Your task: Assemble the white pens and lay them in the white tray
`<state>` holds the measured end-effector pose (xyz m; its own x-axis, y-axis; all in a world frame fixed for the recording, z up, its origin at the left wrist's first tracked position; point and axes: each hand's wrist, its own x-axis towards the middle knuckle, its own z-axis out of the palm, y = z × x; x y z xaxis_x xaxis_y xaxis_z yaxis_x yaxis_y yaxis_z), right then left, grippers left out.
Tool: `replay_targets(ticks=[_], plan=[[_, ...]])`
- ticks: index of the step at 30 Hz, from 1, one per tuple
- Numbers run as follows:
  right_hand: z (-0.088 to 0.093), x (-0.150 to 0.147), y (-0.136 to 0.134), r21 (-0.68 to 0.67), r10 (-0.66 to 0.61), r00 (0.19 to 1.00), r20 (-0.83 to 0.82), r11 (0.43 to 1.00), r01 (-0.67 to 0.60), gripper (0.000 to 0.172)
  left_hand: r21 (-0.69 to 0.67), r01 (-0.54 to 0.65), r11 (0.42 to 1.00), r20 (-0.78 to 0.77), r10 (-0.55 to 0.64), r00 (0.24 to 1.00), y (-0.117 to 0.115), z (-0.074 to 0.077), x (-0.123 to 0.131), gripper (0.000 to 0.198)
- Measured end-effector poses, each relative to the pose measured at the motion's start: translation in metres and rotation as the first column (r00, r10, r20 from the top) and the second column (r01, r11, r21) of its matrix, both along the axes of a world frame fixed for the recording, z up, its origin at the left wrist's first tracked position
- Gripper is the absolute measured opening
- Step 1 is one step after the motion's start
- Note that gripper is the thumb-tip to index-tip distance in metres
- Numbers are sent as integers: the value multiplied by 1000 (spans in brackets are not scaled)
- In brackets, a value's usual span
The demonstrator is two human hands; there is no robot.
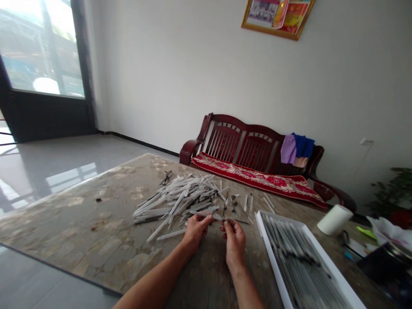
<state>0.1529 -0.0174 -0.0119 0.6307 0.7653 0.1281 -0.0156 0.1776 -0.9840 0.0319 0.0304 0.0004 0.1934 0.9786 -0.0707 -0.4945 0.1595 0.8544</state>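
My left hand is closed around a slim, whitish pen-like tube, which points left over a pile. That pile mixes many white tubes with dark pieces, heaped on the table. Close by on the right, my right hand pinches a small dark part at its fingertips, too small to name surely. A thin dark rod shows just beyond the right fingers. Beside my right forearm lies a white box holding rows of slim, clear pen-like sticks with black parts.
Black glasses lie behind the pile on the stone-patterned table. Loose tubes are scattered behind my right hand. A white roll and dark clutter stand at the right. A wooden bench is beyond the table.
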Motion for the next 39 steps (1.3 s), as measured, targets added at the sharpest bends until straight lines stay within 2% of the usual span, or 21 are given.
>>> replay_targets(ticks=[13,19,24,28,31,35,39], plan=[[-4,1,4,-3,6,993,122,1000,-5,36,27,18,999,-30,-18,999,1,0,1,30],[-12,4,7,-27,28,944,328,999,-20,35,-9,12,1000,-10,-12,1000,1,0,0,34],[-14,3,7,-51,-42,848,529,995,81,42,25,25,999,-54,-23,998,-3,0,0,35],[-9,5,2,-94,30,892,451,995,14,45,51,30,998,-63,-27,998,-3,0,1,37],[-6,6,-2,-74,92,911,402,995,-68,40,45,23,999,-57,-21,998,-3,0,1,37],[-6,8,0,-77,62,892,447,997,-30,41,67,66,996,-58,-62,996,-3,0,1,37],[-6,7,1,-123,108,923,369,990,-67,47,62,55,997,-58,-51,997,-2,0,1,37]])
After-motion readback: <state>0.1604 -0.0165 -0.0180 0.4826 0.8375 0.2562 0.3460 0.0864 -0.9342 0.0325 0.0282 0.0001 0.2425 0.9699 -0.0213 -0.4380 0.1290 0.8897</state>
